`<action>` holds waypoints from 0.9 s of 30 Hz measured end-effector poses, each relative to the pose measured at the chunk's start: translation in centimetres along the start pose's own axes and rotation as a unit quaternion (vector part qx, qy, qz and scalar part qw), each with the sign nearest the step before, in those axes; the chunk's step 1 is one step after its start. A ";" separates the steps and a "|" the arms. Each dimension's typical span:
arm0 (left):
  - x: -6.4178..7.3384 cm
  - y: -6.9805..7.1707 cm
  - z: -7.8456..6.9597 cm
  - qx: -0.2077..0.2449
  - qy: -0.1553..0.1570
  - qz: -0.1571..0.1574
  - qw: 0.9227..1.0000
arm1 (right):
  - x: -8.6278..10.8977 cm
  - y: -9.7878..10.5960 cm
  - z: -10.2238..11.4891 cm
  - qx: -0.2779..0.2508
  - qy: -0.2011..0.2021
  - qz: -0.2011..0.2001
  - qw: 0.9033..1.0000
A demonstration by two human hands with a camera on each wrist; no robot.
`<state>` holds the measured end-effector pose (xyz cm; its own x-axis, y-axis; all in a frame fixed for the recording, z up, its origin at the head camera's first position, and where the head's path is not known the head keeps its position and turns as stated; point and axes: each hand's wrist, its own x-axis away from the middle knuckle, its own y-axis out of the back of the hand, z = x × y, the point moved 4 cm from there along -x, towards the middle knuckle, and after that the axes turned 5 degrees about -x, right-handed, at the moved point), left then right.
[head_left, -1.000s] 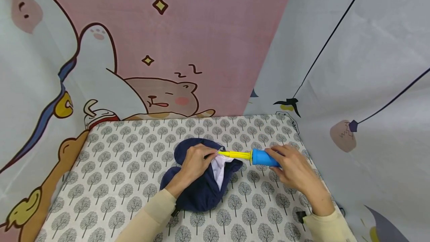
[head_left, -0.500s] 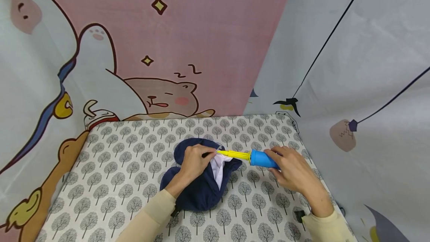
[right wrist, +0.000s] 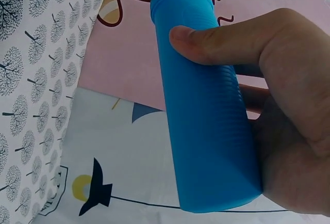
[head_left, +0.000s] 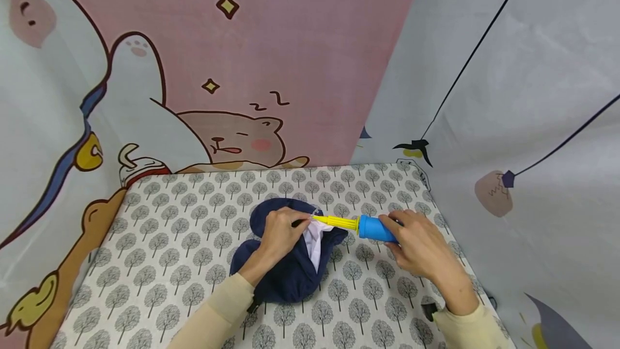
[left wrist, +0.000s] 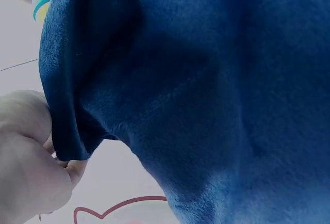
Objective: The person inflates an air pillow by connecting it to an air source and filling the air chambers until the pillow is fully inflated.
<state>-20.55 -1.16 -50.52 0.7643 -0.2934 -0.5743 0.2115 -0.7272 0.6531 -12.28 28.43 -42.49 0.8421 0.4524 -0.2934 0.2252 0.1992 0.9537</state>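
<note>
A navy plush neck pillow [head_left: 286, 276] lies on the table, its two rounded lobes toward the left. Its cover gapes on the right and shows a white inner layer [head_left: 315, 244]. My left hand [head_left: 281, 233] pinches the pillow's upper edge near this opening; its fingertips are partly hidden by fabric in the left wrist view. A hand pump has a blue barrel [right wrist: 201, 110] and a yellow shaft [head_left: 341, 223] whose narrow tip meets my left fingertips. My right hand [head_left: 416, 241] grips the barrel, thumb along its side. Whether the tip sits inside a valve I cannot tell.
A tree-patterned cloth [head_left: 184, 263] covers the table. A small black object [head_left: 429, 310] lies by my right sleeve. Printed fabric walls stand close behind the table and along its left and right sides, with a pink panel [head_left: 310, 69] at the back.
The blue barrel and my right hand have shifted slightly left, toward my left hand. My left hand and the pillow stay nearly still.
</note>
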 end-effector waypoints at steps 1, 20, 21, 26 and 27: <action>0.0 0.0 -0.1 -0.002 -0.003 -0.002 1.000 | 0.0 0.0 0.0 0.001 0.003 -0.002 1.000; 0.4 -0.5 0.8 0.051 -0.004 0.005 0.999 | -0.1 -1.3 -0.7 -0.008 0.018 -0.021 1.000; 0.4 -0.5 0.9 0.051 -0.006 0.005 0.999 | -0.1 -1.4 -0.7 -0.007 0.020 -0.022 1.000; 0.5 -0.7 0.9 0.050 -0.006 0.006 0.999 | -0.1 -2.0 -0.9 -0.007 0.026 -0.033 0.999; 0.5 -0.7 0.9 0.051 -0.005 0.005 0.999 | -0.1 -2.1 -0.9 -0.008 0.026 -0.037 0.999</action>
<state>-20.81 -1.37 -51.71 0.7593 -0.3068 -0.5738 0.1410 -0.7833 0.6054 -13.29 28.71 -44.53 0.7962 0.4810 -0.3670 0.2784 0.2472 0.9281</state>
